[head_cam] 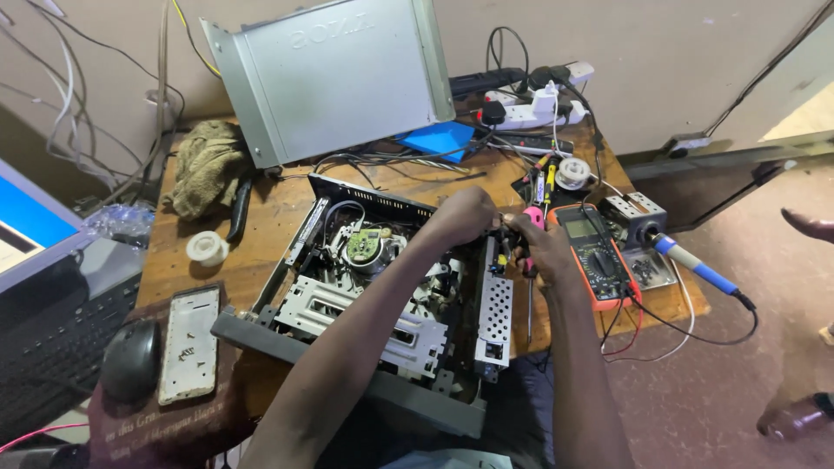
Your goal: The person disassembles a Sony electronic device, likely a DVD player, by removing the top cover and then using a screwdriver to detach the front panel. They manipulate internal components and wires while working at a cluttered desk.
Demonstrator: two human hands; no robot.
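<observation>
— At the right edge of the opened video deck [373, 295], what have you got?

— Both of my hands meet there. My left hand [465, 217] reaches across the deck's top, its fingers curled down over the right side wall; I cannot tell whether they pinch anything, the tips are hidden. My right hand [543, 252] sits just beside it, fingers closed around a pink-handled screwdriver [530, 260] whose shaft points down along the deck's perforated side plate [495, 313].

— And the deck itself?

— It lies cover off on the wooden tabletop [269, 217], mechanism showing, with a round drum [365, 247] near its middle. Behind the deck, its grey metal cover [334, 78] leans upright against the wall.

— Right of the deck?

— 1 orange multimeter [595, 256] lies just beside my right hand, with red and black leads trailing off the tabletop edge. Further right of the deck a blue-handled soldering iron [691, 260] rests in its metal stand [634, 217]. A solder reel [572, 172] and a white power strip [530, 108] sit behind and right of the deck.

— Left of it?

— 1 white roll of tape [207, 248], a rag [207, 165] behind that, and a pale flat panel [189, 343] near the deck's front corner. Beyond these, a black mouse [130, 360] and keyboard [52, 339].
</observation>
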